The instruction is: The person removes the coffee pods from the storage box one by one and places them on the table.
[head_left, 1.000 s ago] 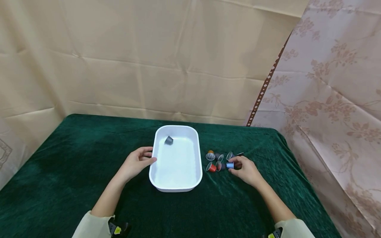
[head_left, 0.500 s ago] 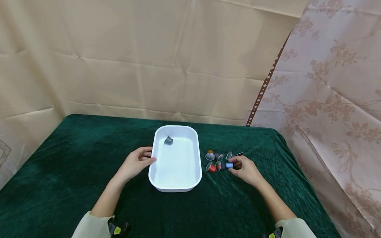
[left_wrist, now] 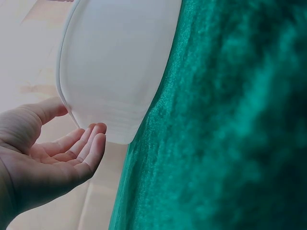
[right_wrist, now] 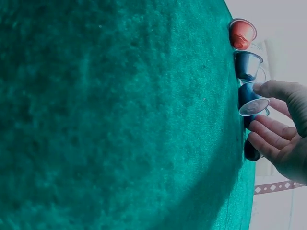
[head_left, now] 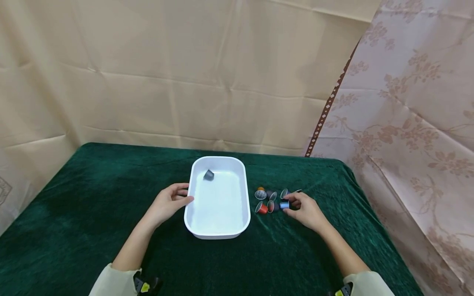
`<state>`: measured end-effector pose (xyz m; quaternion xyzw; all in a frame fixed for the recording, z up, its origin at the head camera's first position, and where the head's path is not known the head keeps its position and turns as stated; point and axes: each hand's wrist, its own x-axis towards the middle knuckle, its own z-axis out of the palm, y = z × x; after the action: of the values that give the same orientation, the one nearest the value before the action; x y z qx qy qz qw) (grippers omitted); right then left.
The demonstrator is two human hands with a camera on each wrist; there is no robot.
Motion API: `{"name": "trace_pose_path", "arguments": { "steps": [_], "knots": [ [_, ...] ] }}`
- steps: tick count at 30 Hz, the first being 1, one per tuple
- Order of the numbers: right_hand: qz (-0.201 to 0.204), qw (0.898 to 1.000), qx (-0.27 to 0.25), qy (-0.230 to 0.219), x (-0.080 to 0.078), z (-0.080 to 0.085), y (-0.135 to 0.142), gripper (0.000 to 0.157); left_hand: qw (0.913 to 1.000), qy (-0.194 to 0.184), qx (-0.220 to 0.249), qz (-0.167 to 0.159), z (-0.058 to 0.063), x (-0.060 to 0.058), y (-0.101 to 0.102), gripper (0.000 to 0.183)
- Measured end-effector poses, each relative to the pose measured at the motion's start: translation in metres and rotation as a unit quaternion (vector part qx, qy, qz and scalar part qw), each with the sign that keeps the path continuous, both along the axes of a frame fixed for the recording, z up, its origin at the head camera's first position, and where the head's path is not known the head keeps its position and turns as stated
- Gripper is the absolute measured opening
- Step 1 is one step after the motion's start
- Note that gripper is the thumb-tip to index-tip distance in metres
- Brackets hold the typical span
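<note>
My left hand [head_left: 167, 206] holds the left side of a white rectangular tray [head_left: 241, 224], thumb at the rim and fingers against the outer wall, as the left wrist view [left_wrist: 62, 148] also shows. Inside the tray, near its far left corner, lies a dark grey coffee capsule [head_left: 209, 175]. To the right of the tray, my right hand [head_left: 304, 210] pinches a blue coffee capsule [head_left: 284, 205] lying on its side. In the right wrist view, the thumb touches the blue capsule [right_wrist: 247, 93], its pale lid facing sideways; part of the index finger is hidden behind it.
Several other capsules cluster between tray and right hand: a red one [head_left: 262, 209], a brown one [head_left: 261, 193], and dark ones [head_left: 272, 195]. Some are partly hidden by the right hand. Dark green velvet cloth [head_left: 111, 185] covers the table; beige curtain [head_left: 166, 82] hangs behind.
</note>
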<state>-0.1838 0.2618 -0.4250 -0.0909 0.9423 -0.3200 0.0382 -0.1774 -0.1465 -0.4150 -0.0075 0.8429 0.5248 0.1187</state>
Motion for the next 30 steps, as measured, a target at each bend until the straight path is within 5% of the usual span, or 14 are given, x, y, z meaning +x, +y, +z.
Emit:
{"name": "trace_pose_path", "arguments": {
  "steps": [30],
  "knots": [
    [0.013,0.998,0.014,0.063,-0.006,0.027,-0.029,0.032,1.0000,0.001,0.001,0.001,-0.001,-0.001,-0.001,0.058]
  ]
}}
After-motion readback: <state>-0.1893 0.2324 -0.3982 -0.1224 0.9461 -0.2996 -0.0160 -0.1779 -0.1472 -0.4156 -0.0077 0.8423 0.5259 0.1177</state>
